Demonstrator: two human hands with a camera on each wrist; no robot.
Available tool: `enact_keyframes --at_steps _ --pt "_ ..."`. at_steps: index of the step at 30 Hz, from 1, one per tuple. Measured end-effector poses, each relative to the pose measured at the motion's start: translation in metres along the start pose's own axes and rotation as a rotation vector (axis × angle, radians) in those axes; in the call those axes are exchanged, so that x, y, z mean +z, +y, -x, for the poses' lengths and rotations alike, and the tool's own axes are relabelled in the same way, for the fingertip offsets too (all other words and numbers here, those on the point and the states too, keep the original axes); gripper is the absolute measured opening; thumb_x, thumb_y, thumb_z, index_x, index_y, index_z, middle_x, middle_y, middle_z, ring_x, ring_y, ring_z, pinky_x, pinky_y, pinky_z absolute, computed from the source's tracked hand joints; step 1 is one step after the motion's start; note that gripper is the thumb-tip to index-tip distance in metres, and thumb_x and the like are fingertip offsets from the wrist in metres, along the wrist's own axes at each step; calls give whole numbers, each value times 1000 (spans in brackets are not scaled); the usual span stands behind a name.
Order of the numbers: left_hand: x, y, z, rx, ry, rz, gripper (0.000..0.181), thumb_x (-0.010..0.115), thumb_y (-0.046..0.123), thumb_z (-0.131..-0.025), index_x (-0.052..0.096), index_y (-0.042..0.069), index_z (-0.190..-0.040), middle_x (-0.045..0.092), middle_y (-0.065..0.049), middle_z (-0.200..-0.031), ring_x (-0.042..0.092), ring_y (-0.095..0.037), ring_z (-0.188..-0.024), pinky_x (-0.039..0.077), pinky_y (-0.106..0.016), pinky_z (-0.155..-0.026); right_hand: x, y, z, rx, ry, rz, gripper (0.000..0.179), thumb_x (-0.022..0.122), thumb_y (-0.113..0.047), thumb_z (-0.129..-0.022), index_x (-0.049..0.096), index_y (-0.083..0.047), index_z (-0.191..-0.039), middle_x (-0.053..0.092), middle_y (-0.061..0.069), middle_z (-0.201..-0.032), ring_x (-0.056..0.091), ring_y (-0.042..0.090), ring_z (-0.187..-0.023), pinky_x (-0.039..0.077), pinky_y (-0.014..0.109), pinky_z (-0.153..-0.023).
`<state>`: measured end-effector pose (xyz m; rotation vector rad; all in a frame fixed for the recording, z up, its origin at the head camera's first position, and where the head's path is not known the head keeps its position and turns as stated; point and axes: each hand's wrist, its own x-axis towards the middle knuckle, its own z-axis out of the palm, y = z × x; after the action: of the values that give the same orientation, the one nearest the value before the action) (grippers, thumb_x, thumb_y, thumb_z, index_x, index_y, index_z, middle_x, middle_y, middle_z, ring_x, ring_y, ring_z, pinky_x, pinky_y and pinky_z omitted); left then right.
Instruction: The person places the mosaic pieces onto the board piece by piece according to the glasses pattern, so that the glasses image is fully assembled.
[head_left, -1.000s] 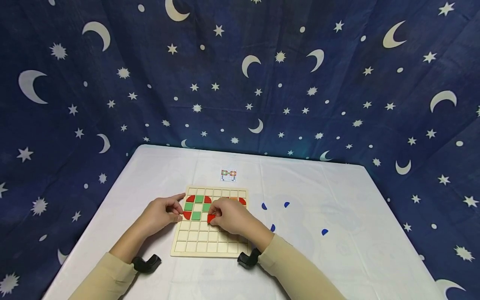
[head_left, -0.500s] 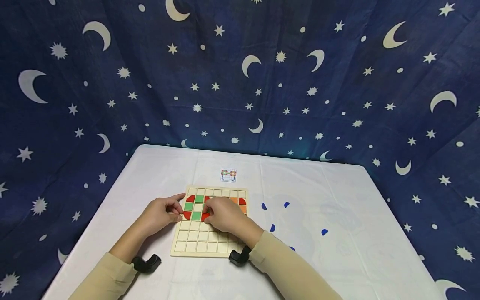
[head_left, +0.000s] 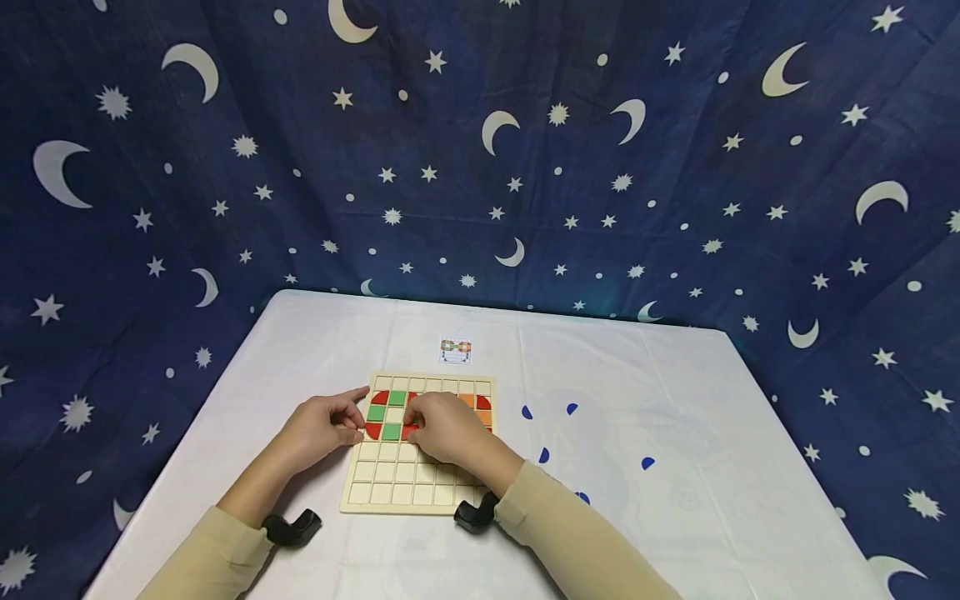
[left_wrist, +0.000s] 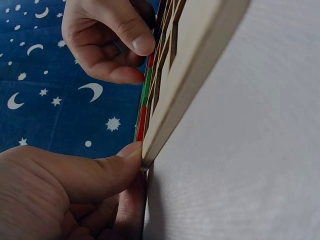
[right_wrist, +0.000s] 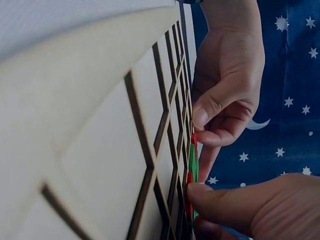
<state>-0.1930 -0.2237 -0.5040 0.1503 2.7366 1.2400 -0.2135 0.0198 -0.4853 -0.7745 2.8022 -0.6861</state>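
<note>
Red piece (head_left: pixel 406 432) lies at the fingertips of the right hand (head_left: pixel 450 427)

On the white table (head_left: pixel 697 417) is the gridded board (head_left: pixel 405 493), with one hand at each side of the red and green ring. The left hand (head_left: pixel 318 425) rests against the board's left edge — thumb and index finger stand apart there, not wrapped around anything. The right hand comes over the board from the right; its thumb and finger appear to pinch the red piece. This piece is just right of the near green square (head_left: pixel 391 432), so the right hand is clearly nearer; the left hand is two columns away — the piece's long axis is too covered to tell
</note>
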Motion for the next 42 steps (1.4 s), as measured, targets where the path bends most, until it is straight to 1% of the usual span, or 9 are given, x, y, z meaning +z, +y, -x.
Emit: enact_keyframes --at_steps 9,13,17,22,25,29,34,39,42 --pt "-1 -1 1 2 7 -3 16 86 5 -83 74 15 -83 60 -10 -159 59 -17 -87 43 -29 -81 0 1 1 -8 6 -19 12 85 -21 -91 78 -22 -101 57 -10 -72 50 5 -66 41 21 -64" --pt "0 -3 1 1 10 -7 16 86 4 -82 74 15 -83 60 -10 -159 59 -16 -84 43 -29 -80 -9 4 10 5 18 -69 12 83 -19 -92 78 -20 -103 57 -10 -72 50 4 -67 42 22 -65" --pt "0 -3 3 -10 19 -11 16 86 4 -82 74 15 -84 61 -10 -158 58 -17 -83 43 -31 -80 -20 14 23 13 37 -106 12 80 -16 -93 79 -17 -104 57 -10 -72 50 4 -67 43 23 -67" --pt "-1 -2 4 -6 20 -9 16 86 5 -82 74 15 -83 60 -11 -159 58 -18 -87 42 -32 -81 -33 35 40 61 52 -139 12 80 -13 -92 77 -17 -102 58 -9 -72 52 7 -69 44 25 -66" --pt "-1 -2 3 -8 21 -7 16 86 5 -82 74 15 -82 60 -10 -159 59 -17 -89 42 -31 -82 -40 50 49 100 68 -136 13 81 -12 -92 76 -18 -102 58 -7 -74 54 10 -71 44 27 -66" --pt "0 -4 2 -9 18 -6 17 86 5 -82 74 16 -82 60 -11 -159 59 -17 -89 43 -30 -81 -50 72 57 169 88 -116 15 81 -10 -92 77 -17 -104 60 -5 -79 55 13 -76 44 29 -67" --pt "2 -6 0 -10 14 -10 17 85 4 -83 74 16 -82 60 -11 -159 60 -18 -89 43 -32 -82 -61 99 64 273 101 -99 20 82 -8 -91 77 -16 -109 61 -3 -82 55 15 -76 47 30 -65" --pt "3 -6 -2 -15 15 -9 17 85 4 -83 73 16 -82 59 -11 -160 59 -20 -90 43 -34 -83 -69 124 68 301 124 -32 24 84 -3 -88 77 -14 -108 63 -2 -84 56 16 -79 49 34 -75" --pt "3 -5 -2 -18 17 -5 17 84 3 -83 73 15 -82 58 -10 -161 59 -20 -91 43 -33 -83 -71 135 67 318 112 -9 25 83 -2 -87 77 -14 -108 64 -1 -87 57 17 -83 50 36 -80"
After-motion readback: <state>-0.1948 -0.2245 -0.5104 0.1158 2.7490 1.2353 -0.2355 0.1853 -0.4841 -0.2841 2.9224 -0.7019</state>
